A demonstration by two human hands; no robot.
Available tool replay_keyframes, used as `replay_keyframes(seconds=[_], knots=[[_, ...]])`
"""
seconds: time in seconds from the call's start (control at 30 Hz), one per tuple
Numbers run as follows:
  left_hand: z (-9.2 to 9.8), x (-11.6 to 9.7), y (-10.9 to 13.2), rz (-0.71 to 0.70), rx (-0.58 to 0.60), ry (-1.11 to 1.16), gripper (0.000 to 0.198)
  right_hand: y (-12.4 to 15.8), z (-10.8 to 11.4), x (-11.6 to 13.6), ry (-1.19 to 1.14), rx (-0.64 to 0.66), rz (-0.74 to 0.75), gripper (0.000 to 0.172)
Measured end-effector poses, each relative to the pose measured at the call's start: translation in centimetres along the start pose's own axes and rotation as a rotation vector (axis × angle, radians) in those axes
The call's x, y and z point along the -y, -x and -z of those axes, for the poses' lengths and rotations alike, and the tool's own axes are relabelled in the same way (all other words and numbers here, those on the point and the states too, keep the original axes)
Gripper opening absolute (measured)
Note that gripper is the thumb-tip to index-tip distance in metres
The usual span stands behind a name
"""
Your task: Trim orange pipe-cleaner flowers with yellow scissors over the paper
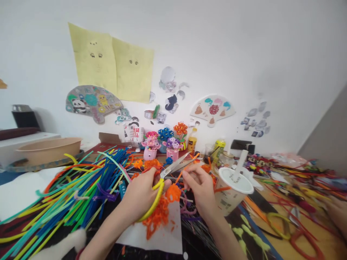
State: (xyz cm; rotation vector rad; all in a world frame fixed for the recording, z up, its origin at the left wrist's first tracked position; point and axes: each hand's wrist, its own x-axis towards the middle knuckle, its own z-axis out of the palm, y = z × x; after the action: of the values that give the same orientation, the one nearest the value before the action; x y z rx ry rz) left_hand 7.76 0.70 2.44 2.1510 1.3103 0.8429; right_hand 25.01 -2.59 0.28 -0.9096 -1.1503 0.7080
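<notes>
My left hand (141,196) grips a pair of scissors (173,168) with curved yellow handles, and the steel blades point up and right. My right hand (197,186) pinches a thin orange pipe cleaner (180,175) close to the blades. Below the hands, orange pipe-cleaner flower shapes (159,216) and small orange snippets lie on a white paper sheet (169,236). To the left of my left hand spreads a large heap of blue, green and yellow pipe cleaners (81,195).
A lidded plastic cup (230,191) with a white straw stands right of my right hand. Pipe-cleaner flowers in pink pots (150,150) stand behind the scissors. Loose pipe cleaners cover the wooden tabletop (260,202) at right, where another person's hand (337,216) enters at the edge.
</notes>
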Motion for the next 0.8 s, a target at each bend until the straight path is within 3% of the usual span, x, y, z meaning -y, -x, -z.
replay_keyframes(seconds=[0.17, 0.33, 0.8], knots=[[-0.2, -0.8, 0.5, -0.026, 0.080, -0.204, 0.034, -0.1, 0.2, -0.1, 0.074, -0.051, 0.078, 0.018], [-0.4, -0.9, 0.7, -0.020, 0.068, -0.205, 0.041, -0.1, 0.0, 0.1, 0.106, -0.052, 0.094, 0.017], [-0.5, -1.1, 0.7, -0.036, 0.056, -0.124, 0.037, 0.0, 0.1, 0.0, 0.128, 0.016, 0.114, 0.017]])
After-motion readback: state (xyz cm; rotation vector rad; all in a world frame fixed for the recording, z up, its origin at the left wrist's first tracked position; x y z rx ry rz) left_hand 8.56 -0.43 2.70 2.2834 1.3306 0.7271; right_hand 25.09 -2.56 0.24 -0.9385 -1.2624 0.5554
